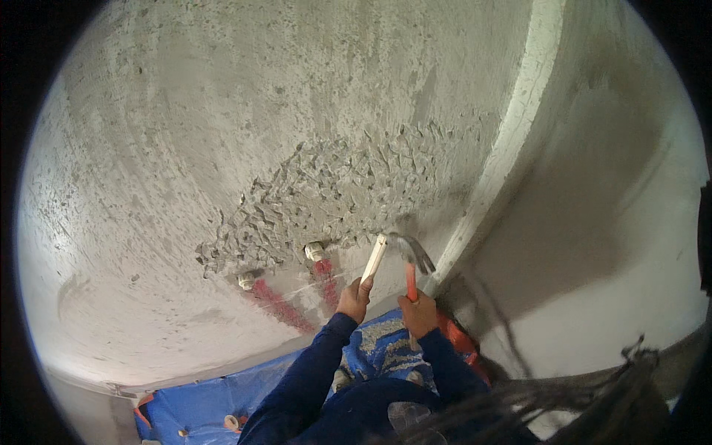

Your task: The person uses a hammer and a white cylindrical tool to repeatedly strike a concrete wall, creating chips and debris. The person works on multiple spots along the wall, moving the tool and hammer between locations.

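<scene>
Grey, rough wall (170, 148) fills the view ahead of my hands, its chipped patch (334, 182) lying beyond them and mostly to their left; to their right, a pale corner strip (512, 141) divides it from a smoother, shadowed wall (593, 237). My left hand (354, 299) is closed around the lower end of a pale, narrow bar (376, 256), which points up and slightly right toward the wall. My right hand (419, 313), just beside it, grips the orange handle of a hammer (411, 278); the curved metal head lies above my fist, its left end by the bar's upper end, though I cannot tell whether they touch. Left of my hands, two pipe fittings (315, 251) project from the wall, with reddish marks (285, 308) below them. Beneath my hands, a blue sheet (215, 400) bears pale debris (378, 337); an orange-red object (458, 337) lies below and right of my right hand.
</scene>
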A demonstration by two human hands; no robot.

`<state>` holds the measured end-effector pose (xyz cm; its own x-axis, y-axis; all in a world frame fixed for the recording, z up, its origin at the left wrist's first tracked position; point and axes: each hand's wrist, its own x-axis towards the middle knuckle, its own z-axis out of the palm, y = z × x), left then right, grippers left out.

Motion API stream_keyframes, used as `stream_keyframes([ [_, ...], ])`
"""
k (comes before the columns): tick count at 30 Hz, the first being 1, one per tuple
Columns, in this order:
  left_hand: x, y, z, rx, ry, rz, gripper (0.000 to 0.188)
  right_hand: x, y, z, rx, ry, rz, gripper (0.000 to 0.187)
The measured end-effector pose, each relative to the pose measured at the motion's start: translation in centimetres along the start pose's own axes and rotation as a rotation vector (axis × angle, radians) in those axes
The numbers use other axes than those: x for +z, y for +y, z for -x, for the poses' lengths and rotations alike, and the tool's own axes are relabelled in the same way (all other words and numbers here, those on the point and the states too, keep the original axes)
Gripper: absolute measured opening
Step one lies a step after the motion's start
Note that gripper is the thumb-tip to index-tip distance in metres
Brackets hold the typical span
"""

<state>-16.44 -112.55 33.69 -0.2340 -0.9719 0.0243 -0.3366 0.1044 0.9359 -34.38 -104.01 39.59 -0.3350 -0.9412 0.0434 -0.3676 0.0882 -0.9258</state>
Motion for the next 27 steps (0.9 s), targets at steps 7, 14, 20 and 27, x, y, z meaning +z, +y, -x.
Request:
stream_keyframes([
  [7, 0.9, -0.4, 0.1, -0.114, -0.019, 0.044, 0.078, 0.6, 1.0, 0.8, -0.281, 0.194, -0.002, 0.027],
  [14, 1.2, -0.2, -0.1, -0.070, 0.009, 0.008, 0.079, -1.9, -0.3, 0.8, -0.124, 0.090, -0.192, 0.019],
  [20, 1.8, 0.8, 0.4, -0.073, 0.022, 0.168, 0.077, 1.2, 3.0, 0.3, -0.107, 0.120, -0.013, 0.024],
  [27, 4.5, 5.4, 1.7, -0.342, 0.039, 0.649, 0.067, -3.4, -2.2, 3.0, 0.042, -0.019, -0.359, 0.020],
])
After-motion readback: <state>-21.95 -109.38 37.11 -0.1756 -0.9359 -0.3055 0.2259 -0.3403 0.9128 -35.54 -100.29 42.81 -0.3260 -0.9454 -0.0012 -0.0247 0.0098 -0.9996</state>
